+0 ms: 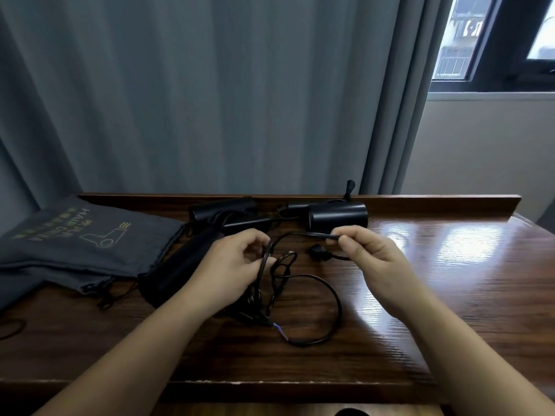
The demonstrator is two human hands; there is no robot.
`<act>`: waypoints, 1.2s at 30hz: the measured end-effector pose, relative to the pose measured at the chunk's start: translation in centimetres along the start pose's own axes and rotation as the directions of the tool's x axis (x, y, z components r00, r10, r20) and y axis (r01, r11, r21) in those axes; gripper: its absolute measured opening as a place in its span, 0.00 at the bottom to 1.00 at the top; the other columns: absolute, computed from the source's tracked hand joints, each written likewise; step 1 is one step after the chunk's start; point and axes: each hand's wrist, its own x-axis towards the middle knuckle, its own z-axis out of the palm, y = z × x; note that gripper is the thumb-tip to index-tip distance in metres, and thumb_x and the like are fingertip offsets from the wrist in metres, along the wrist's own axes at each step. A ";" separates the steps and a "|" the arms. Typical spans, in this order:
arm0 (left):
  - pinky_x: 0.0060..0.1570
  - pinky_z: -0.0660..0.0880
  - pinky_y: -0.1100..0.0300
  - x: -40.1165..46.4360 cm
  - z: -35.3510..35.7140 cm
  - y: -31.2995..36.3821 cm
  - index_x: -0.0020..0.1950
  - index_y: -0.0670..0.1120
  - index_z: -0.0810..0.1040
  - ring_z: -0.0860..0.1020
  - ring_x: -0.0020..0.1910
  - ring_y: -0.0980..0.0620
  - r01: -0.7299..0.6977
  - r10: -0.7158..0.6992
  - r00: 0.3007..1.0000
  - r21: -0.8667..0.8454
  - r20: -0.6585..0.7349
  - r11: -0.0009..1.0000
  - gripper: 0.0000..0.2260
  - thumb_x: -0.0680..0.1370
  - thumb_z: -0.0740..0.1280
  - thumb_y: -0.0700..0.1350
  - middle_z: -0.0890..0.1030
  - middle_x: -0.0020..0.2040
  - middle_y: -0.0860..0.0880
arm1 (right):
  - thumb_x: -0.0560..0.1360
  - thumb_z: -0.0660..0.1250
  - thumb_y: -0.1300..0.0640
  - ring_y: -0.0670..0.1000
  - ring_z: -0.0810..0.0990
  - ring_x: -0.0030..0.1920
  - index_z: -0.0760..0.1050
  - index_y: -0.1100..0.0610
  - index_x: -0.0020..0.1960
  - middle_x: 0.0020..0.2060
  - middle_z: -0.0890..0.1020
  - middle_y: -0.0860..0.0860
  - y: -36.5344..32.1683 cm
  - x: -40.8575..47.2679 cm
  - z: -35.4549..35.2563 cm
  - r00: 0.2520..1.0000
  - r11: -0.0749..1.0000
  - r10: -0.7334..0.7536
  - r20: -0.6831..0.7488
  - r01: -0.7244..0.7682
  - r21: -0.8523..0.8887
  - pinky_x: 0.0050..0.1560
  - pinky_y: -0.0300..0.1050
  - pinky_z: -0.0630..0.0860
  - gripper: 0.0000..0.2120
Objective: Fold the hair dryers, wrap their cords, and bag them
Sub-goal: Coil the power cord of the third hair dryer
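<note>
Lying across the wooden bench (pixel 420 295): black cord (pixel 315 310), glossy, looped loosely at centre. Left hand (pixel 237 265) grips bunched coils; right hand (pixel 369 250) pinches a raised strand. Plug (pixel 318 252) rests between the hands. Black hair dryers: one (pixel 338 217) far centre, another (pixel 180 265) left, beside grey drawstring bags (pixel 75 244), flat, contents not visible.

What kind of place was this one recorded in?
Probably a hotel room or a bedroom: a glossy wooden desk against long grey curtains, a window at the right, and grey drawstring bags printed "HAIR DRYER".
</note>
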 end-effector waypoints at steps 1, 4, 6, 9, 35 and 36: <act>0.43 0.72 0.72 0.0 0.0 0.0 0.51 0.57 0.81 0.80 0.44 0.64 -0.010 0.010 1.000 -0.014 0.003 1.000 0.09 0.74 0.76 0.47 0.83 0.45 0.57 | 0.78 0.65 0.53 0.49 0.82 0.54 0.83 0.49 0.55 0.49 0.85 0.49 0.2 0.0 -0.1 1.000 0.997 0.001 0.020 0.001 -0.076 0.58 0.42 0.77 0.09; 0.45 0.70 0.75 -0.2 -0.2 0.3 0.52 0.63 0.79 0.78 0.50 0.66 -0.049 0.049 0.999 0.040 0.009 0.998 0.12 0.73 0.76 0.51 0.81 0.49 0.60 | 0.81 0.66 0.55 0.45 0.78 0.47 0.82 0.40 0.53 0.42 0.78 0.42 1.1 0.1 -0.3 0.998 0.905 -0.012 0.061 0.036 -0.425 0.49 0.34 0.71 0.10; 0.45 0.69 0.77 -0.4 -0.3 0.7 0.49 0.65 0.77 0.76 0.51 0.67 -0.072 0.071 0.997 0.067 0.022 0.995 0.12 0.73 0.76 0.52 0.80 0.50 0.61 | 0.81 0.67 0.55 0.43 0.76 0.45 0.82 0.38 0.54 0.39 0.74 0.42 1.2 0.1 -0.4 0.997 0.829 -0.021 0.068 0.056 -0.557 0.44 0.30 0.68 0.11; 0.43 0.69 0.74 -0.6 -0.3 1.1 0.47 0.63 0.77 0.75 0.50 0.66 -0.113 0.107 0.993 0.138 0.053 0.984 0.09 0.74 0.75 0.52 0.79 0.49 0.61 | 0.81 0.67 0.54 0.40 0.74 0.44 0.83 0.42 0.56 0.39 0.72 0.42 0.7 0.0 0.1 0.991 0.760 -0.053 0.125 0.122 -0.639 0.42 0.29 0.66 0.10; 0.63 0.74 0.53 0.8 -1.9 -0.5 0.61 0.57 0.78 0.78 0.56 0.52 0.098 -0.119 0.939 -0.082 -0.321 0.992 0.12 0.82 0.65 0.42 0.81 0.55 0.54 | 0.83 0.58 0.56 0.44 0.78 0.38 0.75 0.51 0.43 0.35 0.81 0.43 1.6 -1.2 1.0 0.979 0.929 0.203 -0.010 -0.196 -0.313 0.44 0.48 0.74 0.12; 0.68 0.69 0.54 0.4 -1.7 -0.6 0.71 0.56 0.71 0.73 0.66 0.51 0.095 -0.069 0.955 0.079 -0.290 0.992 0.19 0.81 0.64 0.41 0.76 0.64 0.53 | 0.84 0.58 0.56 0.43 0.77 0.37 0.74 0.51 0.43 0.35 0.80 0.42 1.4 -1.3 1.3 0.984 0.922 0.179 -0.017 -0.173 -0.346 0.42 0.44 0.73 0.12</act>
